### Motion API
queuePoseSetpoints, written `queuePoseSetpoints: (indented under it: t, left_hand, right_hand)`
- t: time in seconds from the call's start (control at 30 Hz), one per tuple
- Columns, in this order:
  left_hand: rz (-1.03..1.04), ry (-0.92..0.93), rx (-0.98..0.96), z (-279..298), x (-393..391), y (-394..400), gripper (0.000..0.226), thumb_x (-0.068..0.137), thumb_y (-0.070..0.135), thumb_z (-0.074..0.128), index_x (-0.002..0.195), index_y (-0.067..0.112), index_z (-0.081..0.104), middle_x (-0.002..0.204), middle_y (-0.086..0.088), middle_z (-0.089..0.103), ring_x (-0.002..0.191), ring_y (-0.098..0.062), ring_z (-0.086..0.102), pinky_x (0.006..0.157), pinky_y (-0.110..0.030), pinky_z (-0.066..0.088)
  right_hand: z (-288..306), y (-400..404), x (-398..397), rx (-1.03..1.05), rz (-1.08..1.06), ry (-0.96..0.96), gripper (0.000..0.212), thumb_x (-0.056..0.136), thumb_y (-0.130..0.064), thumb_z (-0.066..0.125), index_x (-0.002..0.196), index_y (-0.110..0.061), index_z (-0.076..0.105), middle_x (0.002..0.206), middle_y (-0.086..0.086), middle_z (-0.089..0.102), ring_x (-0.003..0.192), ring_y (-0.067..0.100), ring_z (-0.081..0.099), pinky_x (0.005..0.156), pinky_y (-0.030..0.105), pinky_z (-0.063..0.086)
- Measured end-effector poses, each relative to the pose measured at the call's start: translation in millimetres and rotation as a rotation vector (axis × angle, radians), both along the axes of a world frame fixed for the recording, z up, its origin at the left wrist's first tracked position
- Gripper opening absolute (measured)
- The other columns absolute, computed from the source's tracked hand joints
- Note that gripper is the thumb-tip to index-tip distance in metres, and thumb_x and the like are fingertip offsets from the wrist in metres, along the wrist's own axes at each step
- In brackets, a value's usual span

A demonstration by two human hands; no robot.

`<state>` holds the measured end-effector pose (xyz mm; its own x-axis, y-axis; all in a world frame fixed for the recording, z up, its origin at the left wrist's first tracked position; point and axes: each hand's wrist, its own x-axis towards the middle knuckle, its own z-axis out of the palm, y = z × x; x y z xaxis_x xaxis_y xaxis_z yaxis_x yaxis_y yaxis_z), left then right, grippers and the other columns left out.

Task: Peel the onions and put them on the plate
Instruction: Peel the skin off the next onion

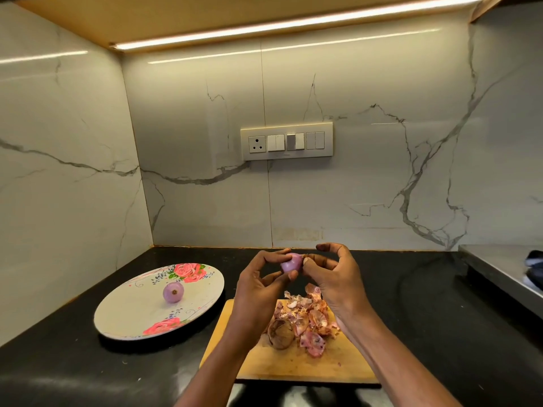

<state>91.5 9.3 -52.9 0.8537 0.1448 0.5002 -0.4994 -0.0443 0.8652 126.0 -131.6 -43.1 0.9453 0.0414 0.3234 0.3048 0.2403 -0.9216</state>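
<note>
i hold a peeled purple onion [291, 262] above the wooden cutting board [293, 364], my left hand [258, 284] gripping it and my right hand [332, 273] pinching its end. another peeled onion [173, 292] sits on the floral plate [126, 312] to my left.

1. Wooden cutting board [293, 365], matt, pale grain.
2. On the board: dry, papery onion skins [305, 318].
3. Left of the board: glossy floral plate [129, 318].
4. Under the board: polished black stone counter [426, 312].
</note>
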Motion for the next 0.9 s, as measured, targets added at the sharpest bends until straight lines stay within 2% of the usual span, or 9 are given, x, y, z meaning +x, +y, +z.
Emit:
queuePoseSetpoints:
  t: [0.2,0.37,0.5,0.6,0.73,0.83,0.9]
  left_hand:
    - [-0.053,0.046,-0.080,-0.6,1.5,0.1,0.033,0.087,0.013,0.072,0.119,0.015,0.064,0.116,-0.001,0.071,0.111,-0.017,0.068,0.088,-0.031,0.058]
    - [-0.142,0.109,-0.185,1.0,4.1,-0.9,0.036,0.088,0.012,0.065,0.124,0.013,0.059,0.114,-0.003,0.073,0.111,-0.022,0.070,0.089,-0.031,0.059]
    - [-0.199,0.128,-0.285,3.4,4.4,-0.1,0.034,0.091,0.009,0.060,0.125,0.008,0.057,0.112,-0.007,0.074,0.109,-0.025,0.071,0.087,-0.030,0.060]
    - [-0.206,0.144,-0.326,5.4,5.1,1.1,0.035,0.091,0.011,0.059,0.126,0.008,0.057,0.116,-0.011,0.072,0.108,-0.026,0.071,0.088,-0.031,0.060]
    - [-0.185,0.142,-0.292,6.1,5.4,1.4,0.039,0.088,0.015,0.061,0.127,0.010,0.056,0.118,-0.011,0.070,0.108,-0.024,0.071,0.089,-0.031,0.060]
    - [-0.173,0.138,-0.245,5.2,5.4,1.8,0.034,0.092,0.010,0.060,0.126,0.011,0.056,0.116,-0.009,0.072,0.109,-0.023,0.071,0.090,-0.032,0.059]
    - [-0.159,0.139,-0.213,4.5,5.2,1.5,0.035,0.091,0.013,0.062,0.125,0.012,0.057,0.117,-0.008,0.072,0.109,-0.023,0.070,0.092,-0.033,0.059]
  right_hand:
    - [-0.3,0.1,1.5,0.009,0.011,-0.012,0.049,0.079,-0.015,0.080,0.119,-0.022,0.053,0.102,0.012,0.073,0.097,0.025,0.072,0.086,0.043,0.060]
    - [-0.6,-2.5,3.6,0.006,0.040,-0.009,0.042,0.084,-0.017,0.078,0.118,-0.024,0.055,0.104,0.011,0.073,0.099,0.024,0.071,0.083,0.039,0.060]
    - [2.3,-5.1,3.8,-0.006,0.066,-0.010,0.037,0.085,-0.021,0.077,0.118,-0.022,0.060,0.101,0.009,0.075,0.102,0.028,0.069,0.089,0.048,0.055]
    - [5.0,-6.8,2.5,-0.025,0.073,-0.027,0.030,0.088,-0.024,0.074,0.116,-0.021,0.064,0.099,0.005,0.075,0.101,0.025,0.070,0.093,0.050,0.055]
    - [7.5,-5.2,-0.7,-0.056,0.049,-0.058,0.037,0.081,-0.038,0.075,0.113,-0.023,0.066,0.101,-0.003,0.075,0.099,0.017,0.071,0.090,0.045,0.056]
    - [7.1,-4.9,-0.5,-0.077,0.013,-0.076,0.035,0.080,-0.028,0.079,0.112,-0.022,0.066,0.097,-0.004,0.077,0.095,0.014,0.073,0.083,0.036,0.059]
    - [7.1,-6.7,0.0,-0.065,-0.005,-0.066,0.034,0.081,-0.022,0.079,0.112,-0.022,0.065,0.096,-0.002,0.077,0.092,0.014,0.074,0.081,0.037,0.059]
